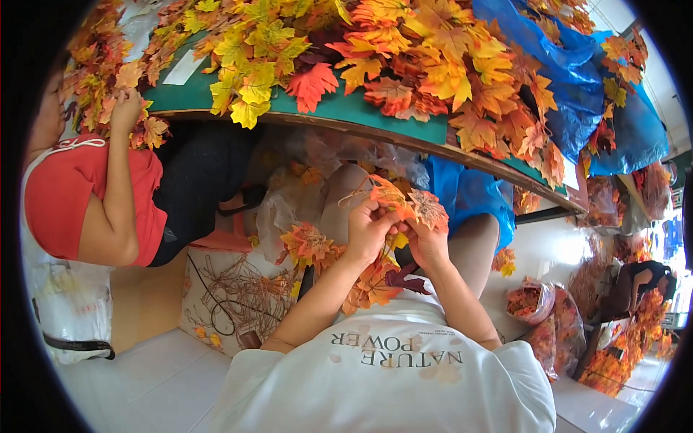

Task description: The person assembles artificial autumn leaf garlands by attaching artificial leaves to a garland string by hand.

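Observation:
My left hand (369, 229) and my right hand (427, 244) meet over my lap, below the table edge. Together they pinch a thin brown stem carrying orange artificial maple leaves (410, 202), which stick up between the fingers. More orange and dark red leaves (375, 283) lie in my lap under both hands. Another leaf cluster (309, 242) hangs just left of my left wrist.
A green-topped table (375, 119) heaped with yellow, orange and red leaves (404, 54) arcs above. A person in a red top (86, 195) sits at left, one hand at the table edge. Blue plastic sheeting (577, 79), a box of brown stems (238, 296), bags of leaves (530, 303).

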### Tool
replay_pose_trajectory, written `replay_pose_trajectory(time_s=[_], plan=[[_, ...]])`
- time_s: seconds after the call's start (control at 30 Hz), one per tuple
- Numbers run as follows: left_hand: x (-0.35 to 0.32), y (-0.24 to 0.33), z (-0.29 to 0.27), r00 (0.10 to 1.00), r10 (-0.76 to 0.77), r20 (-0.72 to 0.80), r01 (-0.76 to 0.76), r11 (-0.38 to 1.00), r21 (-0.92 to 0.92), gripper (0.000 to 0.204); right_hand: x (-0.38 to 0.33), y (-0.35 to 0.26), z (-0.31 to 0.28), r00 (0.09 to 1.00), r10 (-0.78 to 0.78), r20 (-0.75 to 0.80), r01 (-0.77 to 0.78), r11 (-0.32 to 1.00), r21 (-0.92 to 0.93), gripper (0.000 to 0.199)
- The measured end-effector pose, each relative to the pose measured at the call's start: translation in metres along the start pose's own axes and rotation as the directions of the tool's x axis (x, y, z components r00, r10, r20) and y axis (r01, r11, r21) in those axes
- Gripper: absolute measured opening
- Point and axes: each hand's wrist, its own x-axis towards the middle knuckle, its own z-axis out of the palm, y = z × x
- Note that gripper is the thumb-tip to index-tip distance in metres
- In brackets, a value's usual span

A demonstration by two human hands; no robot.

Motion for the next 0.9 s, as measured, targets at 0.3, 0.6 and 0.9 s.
replay_pose_trajectory(time_s=[0.3, 0.6, 0.9], plan=[[0.002, 0.007, -0.001, 0.994, 0.059, 0.087, -0.061, 0.998, 0.009, 0.009, 0.002, 0.004, -0.002, 0.997, 0.028, 0.071, -0.031, 0.999, 0.040, 0.006], [0.006, 0.005, -0.004, 0.989, 0.038, 0.140, -0.034, 0.999, -0.033, 0.005, -0.004, 0.001, 0.000, 0.997, 0.073, 0.036, -0.076, 0.993, 0.092, 0.007], [-0.003, 0.005, -0.003, 0.982, 0.012, 0.190, -0.013, 1.000, 0.002, 0.010, -0.009, 0.006, -0.012, 0.996, 0.050, 0.074, -0.052, 0.998, 0.023, 0.003]])
